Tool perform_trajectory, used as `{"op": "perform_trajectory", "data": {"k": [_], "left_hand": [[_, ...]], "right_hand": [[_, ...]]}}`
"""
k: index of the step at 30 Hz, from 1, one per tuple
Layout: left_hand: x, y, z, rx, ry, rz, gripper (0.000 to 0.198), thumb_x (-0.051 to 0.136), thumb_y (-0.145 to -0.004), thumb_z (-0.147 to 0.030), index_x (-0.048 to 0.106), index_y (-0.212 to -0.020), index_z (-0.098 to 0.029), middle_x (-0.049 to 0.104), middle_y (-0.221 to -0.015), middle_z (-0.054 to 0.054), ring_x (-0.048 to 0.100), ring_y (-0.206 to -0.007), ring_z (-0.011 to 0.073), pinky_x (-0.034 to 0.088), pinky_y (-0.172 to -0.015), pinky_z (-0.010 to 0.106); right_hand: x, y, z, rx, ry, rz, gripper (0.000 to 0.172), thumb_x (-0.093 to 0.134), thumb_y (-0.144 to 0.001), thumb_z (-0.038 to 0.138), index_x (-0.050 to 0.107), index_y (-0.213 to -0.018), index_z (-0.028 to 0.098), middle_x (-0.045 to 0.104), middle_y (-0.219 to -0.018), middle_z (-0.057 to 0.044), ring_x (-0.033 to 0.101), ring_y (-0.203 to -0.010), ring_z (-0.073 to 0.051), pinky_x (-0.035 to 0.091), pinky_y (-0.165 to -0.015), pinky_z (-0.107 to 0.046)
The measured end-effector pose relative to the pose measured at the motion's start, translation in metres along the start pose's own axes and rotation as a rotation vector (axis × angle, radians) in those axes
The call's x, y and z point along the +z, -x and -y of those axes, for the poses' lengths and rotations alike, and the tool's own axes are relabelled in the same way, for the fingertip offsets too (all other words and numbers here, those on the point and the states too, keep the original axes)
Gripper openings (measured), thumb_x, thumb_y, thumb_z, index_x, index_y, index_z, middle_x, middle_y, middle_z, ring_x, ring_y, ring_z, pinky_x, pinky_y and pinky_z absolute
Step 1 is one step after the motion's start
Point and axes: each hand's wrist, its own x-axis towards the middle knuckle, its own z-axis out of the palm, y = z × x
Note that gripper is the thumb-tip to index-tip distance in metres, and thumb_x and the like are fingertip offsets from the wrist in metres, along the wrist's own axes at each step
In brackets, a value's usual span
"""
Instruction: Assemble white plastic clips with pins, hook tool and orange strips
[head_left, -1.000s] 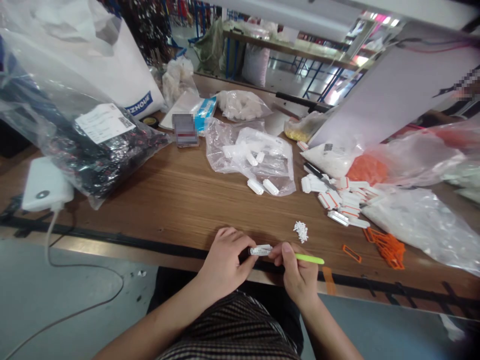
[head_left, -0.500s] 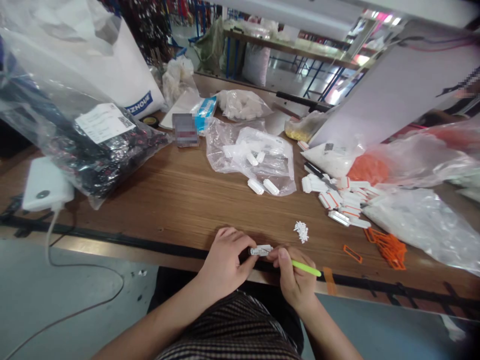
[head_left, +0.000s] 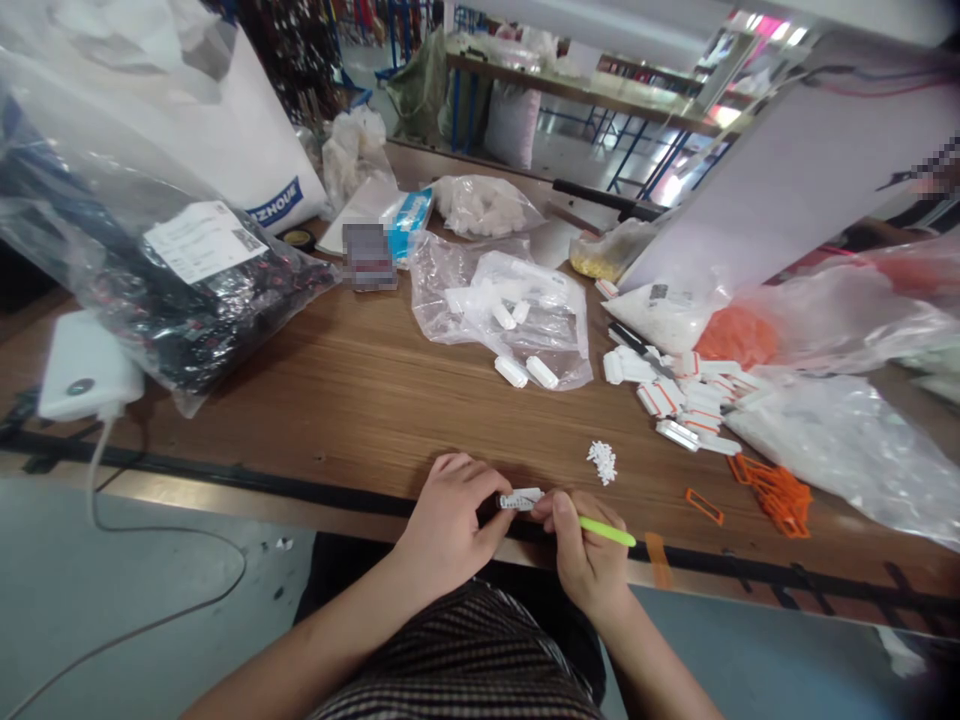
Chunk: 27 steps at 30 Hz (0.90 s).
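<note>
My left hand (head_left: 455, 515) pinches one end of a small white plastic piece (head_left: 520, 499) with a row of dark marks, at the table's front edge. Closed around a thin tool with a lime-green handle (head_left: 609, 531) is my right hand (head_left: 589, 555); its fingertips meet the other end of the white piece, and they hide the tool's tip. A little pile of tiny white parts (head_left: 602, 461) lies just beyond my right hand. To the right are a single orange frame (head_left: 705, 506) and a heap of orange frames (head_left: 776, 495).
White cases (head_left: 694, 405), some with orange strips, are piled at the right beside plastic bags (head_left: 840, 450). An open clear bag (head_left: 499, 300) with white pieces lies mid-table. At the left are a large bag of dark items (head_left: 217, 320) and a white box with a cable (head_left: 90, 370).
My right hand and the green-handled tool have shifted very slightly to the left. My left hand keeps its hold on the white piece.
</note>
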Motion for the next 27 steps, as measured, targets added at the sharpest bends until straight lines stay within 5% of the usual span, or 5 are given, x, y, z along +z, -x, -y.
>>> {"op": "perform_trajectory", "data": {"k": [17,27], "left_hand": [[0.0010,0.0009,0.0008,-0.004,-0.001,-0.001,0.008,0.072,-0.088,-0.020,0.066,-0.091,-0.024,0.072,-0.088,0.000,0.061,-0.087,0.0234,0.042,-0.089,0.045],[0.0003,0.0004,0.0005,-0.002,-0.001,0.002,0.011,0.073,-0.086,-0.016,0.065,-0.089,-0.023,0.071,-0.087,-0.001,0.060,-0.087,0.0228,0.041,-0.090,0.044]], "right_hand": [[-0.0003,0.0050,-0.0078,0.220,-0.113,-0.114,0.044,0.046,-0.105,0.035,0.070,-0.073,0.018,0.066,-0.063,-0.002,0.058,-0.053,-0.013,0.047,-0.055,-0.026],[-0.0012,0.0030,-0.0069,0.115,-0.045,-0.040,0.036,0.047,-0.104,0.026,0.070,-0.077,0.019,0.065,-0.064,-0.001,0.061,-0.056,-0.013,0.047,-0.059,-0.025]]}}
